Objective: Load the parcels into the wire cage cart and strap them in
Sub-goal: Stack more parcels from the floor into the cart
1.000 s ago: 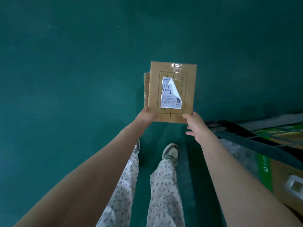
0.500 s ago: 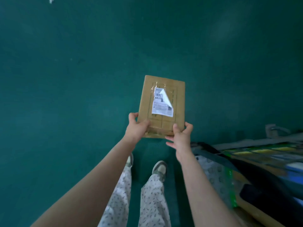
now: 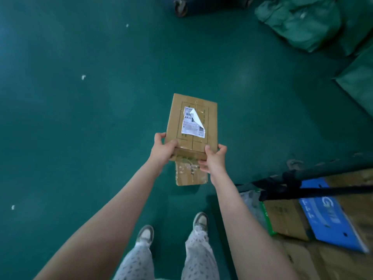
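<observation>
Cardboard parcel (image 3: 210, 128) up over the floor (image 3: 80, 138), left of the stacked cartons (image 3: 286, 217) — left hand (image 3: 163, 150) and right hand (image 3: 215, 160) each clasp a near corner. Looks light, stiff; label (image 3: 189, 128) is peeling — keep to the corners, support underneath.

The box (image 3: 191, 126) is matt brown cardboard with glossy tape and a white paper label (image 3: 193, 123). The floor (image 3: 80, 118) is smooth green.
</observation>
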Tool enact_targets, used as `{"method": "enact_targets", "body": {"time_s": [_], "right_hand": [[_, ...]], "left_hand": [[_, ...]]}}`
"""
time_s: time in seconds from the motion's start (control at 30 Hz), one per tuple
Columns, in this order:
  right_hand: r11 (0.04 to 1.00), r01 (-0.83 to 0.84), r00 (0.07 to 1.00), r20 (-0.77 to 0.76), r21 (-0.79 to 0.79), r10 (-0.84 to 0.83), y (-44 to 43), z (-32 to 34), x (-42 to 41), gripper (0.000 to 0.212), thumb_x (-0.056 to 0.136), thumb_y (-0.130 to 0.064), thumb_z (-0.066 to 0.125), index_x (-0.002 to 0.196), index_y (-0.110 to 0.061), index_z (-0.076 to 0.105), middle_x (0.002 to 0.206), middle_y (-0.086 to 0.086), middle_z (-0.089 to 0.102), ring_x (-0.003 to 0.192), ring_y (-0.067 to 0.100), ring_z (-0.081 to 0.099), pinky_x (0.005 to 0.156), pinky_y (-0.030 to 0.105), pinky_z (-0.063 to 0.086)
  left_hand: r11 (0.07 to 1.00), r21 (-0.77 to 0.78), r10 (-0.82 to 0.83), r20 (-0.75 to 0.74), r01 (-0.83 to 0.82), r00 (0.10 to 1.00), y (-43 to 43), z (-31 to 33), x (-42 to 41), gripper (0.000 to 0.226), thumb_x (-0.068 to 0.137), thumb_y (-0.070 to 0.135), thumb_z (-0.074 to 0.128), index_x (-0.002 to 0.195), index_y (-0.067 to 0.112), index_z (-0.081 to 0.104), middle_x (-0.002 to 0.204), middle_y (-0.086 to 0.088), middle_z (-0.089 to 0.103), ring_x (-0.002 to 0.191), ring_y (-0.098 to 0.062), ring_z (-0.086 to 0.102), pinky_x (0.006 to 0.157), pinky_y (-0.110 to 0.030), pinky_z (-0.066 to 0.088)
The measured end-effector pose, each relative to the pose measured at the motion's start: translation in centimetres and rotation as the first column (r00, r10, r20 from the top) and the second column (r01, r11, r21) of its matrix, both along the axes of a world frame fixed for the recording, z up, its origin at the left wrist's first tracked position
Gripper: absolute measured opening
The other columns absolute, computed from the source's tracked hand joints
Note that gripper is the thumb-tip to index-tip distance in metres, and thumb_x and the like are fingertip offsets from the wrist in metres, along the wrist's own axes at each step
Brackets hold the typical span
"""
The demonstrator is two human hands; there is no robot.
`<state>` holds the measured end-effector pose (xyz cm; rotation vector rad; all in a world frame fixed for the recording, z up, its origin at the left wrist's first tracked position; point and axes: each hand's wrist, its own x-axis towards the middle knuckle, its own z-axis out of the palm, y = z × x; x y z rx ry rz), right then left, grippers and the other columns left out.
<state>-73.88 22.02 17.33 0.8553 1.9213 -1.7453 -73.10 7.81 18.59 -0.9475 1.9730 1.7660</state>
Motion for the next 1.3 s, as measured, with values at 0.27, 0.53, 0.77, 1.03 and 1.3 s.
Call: {"method": "enact_targets", "body": {"time_s": [0.27, 0.53, 0.77, 1.03, 1.3], "right_hand": [[0.967, 0.255, 0.958, -0.136, 0.004, -0.252, -1.3, 3.7, 6.5, 0.02, 0.098, -0.025, 0.046, 0.109, -0.019, 0.031, 0.112, 0.009, 0.057, 0.066, 0.021, 0.058, 0.055, 0.026, 0.051], [0.9, 0.42, 0.904, -0.137, 0.113, -0.405, 1.3, 6.2, 13.7, 0.025, 0.097, -0.032, 0.046, 0.111, -0.02, 0.03, 0.103, 0.004, 0.055, 0.06, 0.019, 0.06, 0.064, 0.031, 0.053], [0.824, 0.557, 0.83, -0.117, 0.107, -0.546, 5.8, 8.1, 19.5, 0.025, 0.096, -0.034, 0.043, 0.111, -0.02, 0.03, 0.093, 0.001, 0.054, 0.057, 0.02, 0.056, 0.057, 0.026, 0.046], [0.781, 0.603, 0.797, -0.082, 0.163, -0.599, 12.4, 9.8, 25.5, 0.041, 0.097, -0.032, 0.042, 0.132, -0.018, 0.028, 0.105, 0.004, 0.053, 0.059, 0.021, 0.06, 0.053, 0.025, 0.049], [0.742, 0.598, 0.791, -0.072, 0.305, -0.608, 19.5, 9.8, 32.3, 0.041, 0.095, -0.03, 0.042, 0.132, -0.016, 0.031, 0.113, 0.01, 0.053, 0.06, 0.023, 0.06, 0.054, 0.025, 0.05]], "left_hand": [[0.98, -0.023, -0.197, -0.104, 0.196, 0.975, -1.6, 4.9, 3.5, 0.041, 0.087, 0.031, 0.056, 0.123, 0.026, 0.038, 0.121, -0.012, 0.054, 0.085, -0.02, 0.056, 0.064, -0.028, 0.044], [0.873, -0.029, -0.487, -0.129, 0.488, 0.864, 1.1, 7.5, 7.4, 0.037, 0.091, 0.031, 0.054, 0.121, 0.022, 0.035, 0.107, -0.008, 0.056, 0.087, -0.026, 0.059, 0.07, -0.033, 0.05], [0.732, -0.018, -0.677, -0.136, 0.681, 0.724, 5.9, 9.0, 11.0, 0.038, 0.09, 0.029, 0.057, 0.119, 0.017, 0.036, 0.109, -0.01, 0.056, 0.083, -0.023, 0.06, 0.062, -0.03, 0.052], [0.625, -0.041, -0.779, -0.101, 0.78, 0.619, 13.0, 10.5, 15.7, 0.038, 0.089, 0.03, 0.056, 0.116, 0.016, 0.034, 0.095, -0.006, 0.056, 0.058, -0.016, 0.052, 0.044, -0.023, 0.038], [0.588, 0.053, -0.801, -0.098, 0.807, 0.591, 19.6, 10.0, 22.7, 0.038, 0.088, 0.029, 0.057, 0.113, 0.014, 0.032, 0.107, -0.009, 0.053, 0.057, -0.015, 0.049, 0.039, -0.019, 0.04]]}}
